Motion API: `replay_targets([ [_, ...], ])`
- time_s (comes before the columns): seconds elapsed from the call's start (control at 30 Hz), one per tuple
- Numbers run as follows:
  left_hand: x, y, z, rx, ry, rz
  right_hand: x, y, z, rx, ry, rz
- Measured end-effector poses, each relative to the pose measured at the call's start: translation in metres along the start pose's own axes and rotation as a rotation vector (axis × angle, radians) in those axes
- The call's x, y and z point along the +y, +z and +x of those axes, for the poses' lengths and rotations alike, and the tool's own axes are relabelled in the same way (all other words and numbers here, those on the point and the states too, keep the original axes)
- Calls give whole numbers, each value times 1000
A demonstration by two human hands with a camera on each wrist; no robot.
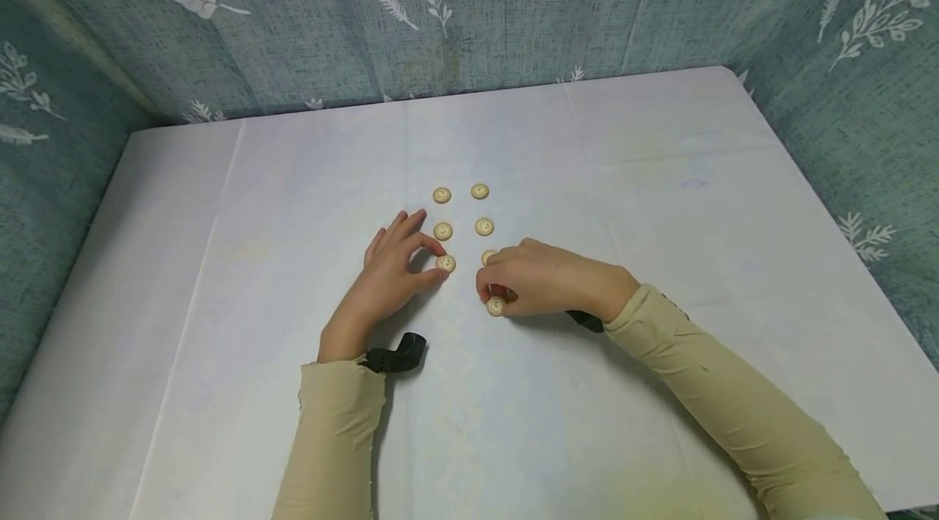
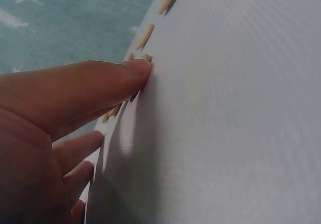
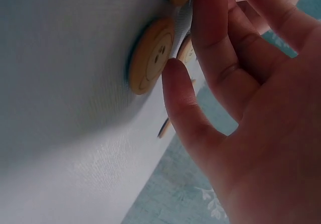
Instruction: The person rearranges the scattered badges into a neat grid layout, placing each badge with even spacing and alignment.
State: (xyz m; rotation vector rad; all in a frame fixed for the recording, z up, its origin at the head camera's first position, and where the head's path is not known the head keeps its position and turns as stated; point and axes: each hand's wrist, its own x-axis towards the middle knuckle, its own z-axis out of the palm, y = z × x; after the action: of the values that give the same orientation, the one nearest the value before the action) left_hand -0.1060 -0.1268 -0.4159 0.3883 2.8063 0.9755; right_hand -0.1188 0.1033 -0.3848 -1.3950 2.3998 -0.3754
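In the head view, my left hand pinches a round wooden button between thumb and index finger, the other fingers spread outward. Seen from the left wrist, the thumb hides most of that button. My right hand has its fingers curled at another wooden button, nearest the front. The right wrist view shows this button with a fingertip against its edge and a smiling face drawn on it. Behind the right hand, a further button is partly hidden.
Beyond the hands lie more buttons in two columns: two on the left and two on the right. A white cloth covers the table. Green leaf-patterned curtains border it at the back and sides.
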Motion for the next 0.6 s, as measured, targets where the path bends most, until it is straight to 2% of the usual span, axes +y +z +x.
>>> replay_targets([
  [0.23, 1, 1, 1, -1, -8, -1, 1, 2, 3, -42, 9, 65],
  [0.6, -1, 1, 1, 9, 8, 1, 2, 4, 5, -34, -13, 123],
])
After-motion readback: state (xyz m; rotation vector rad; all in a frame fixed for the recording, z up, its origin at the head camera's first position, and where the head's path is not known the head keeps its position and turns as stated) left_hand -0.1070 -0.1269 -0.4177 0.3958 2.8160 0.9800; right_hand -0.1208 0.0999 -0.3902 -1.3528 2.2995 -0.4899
